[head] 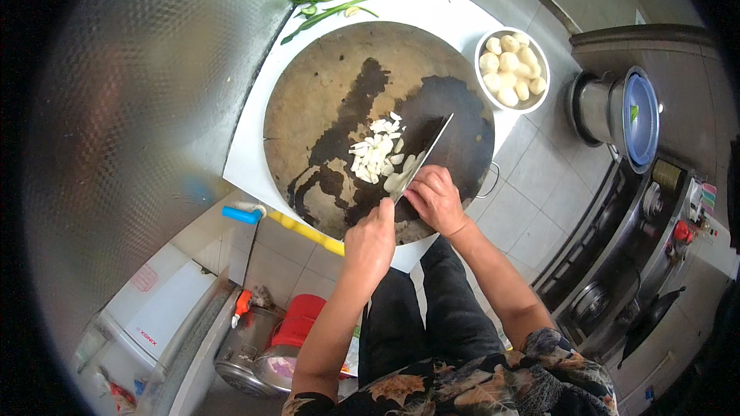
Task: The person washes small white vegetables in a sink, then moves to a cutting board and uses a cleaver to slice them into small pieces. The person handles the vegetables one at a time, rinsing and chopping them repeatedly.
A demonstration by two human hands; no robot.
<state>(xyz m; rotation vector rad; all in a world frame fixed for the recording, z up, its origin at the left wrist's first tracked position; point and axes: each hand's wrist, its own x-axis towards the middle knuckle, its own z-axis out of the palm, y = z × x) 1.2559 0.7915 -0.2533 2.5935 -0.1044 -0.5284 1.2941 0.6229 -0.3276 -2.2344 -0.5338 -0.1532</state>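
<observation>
My left hand (370, 240) is closed around the handle of a kitchen knife, whose blade (435, 137) slants up to the right, seen nearly edge-on. Thin pale slices cling to the left face of the blade. Close against its other face, my right hand (436, 199) has its fingers bent and bunched low on the board; whatever lies beneath the fingertips is hidden. A heap of white slices, apparently garlic (373, 153), lies left of the blade. All this rests on a big round wooden chopping block (324, 86) with dark wet patches.
Green vegetable stalks (335, 16) lie on the white table (428, 6) beyond the block. A metal bowl of peeled potatoes (509, 63) stands at its right corner. A textured panel (173, 98) borders the left. A red bucket (298, 318) sits on the floor; pots with a blue basin (642, 118) stand right.
</observation>
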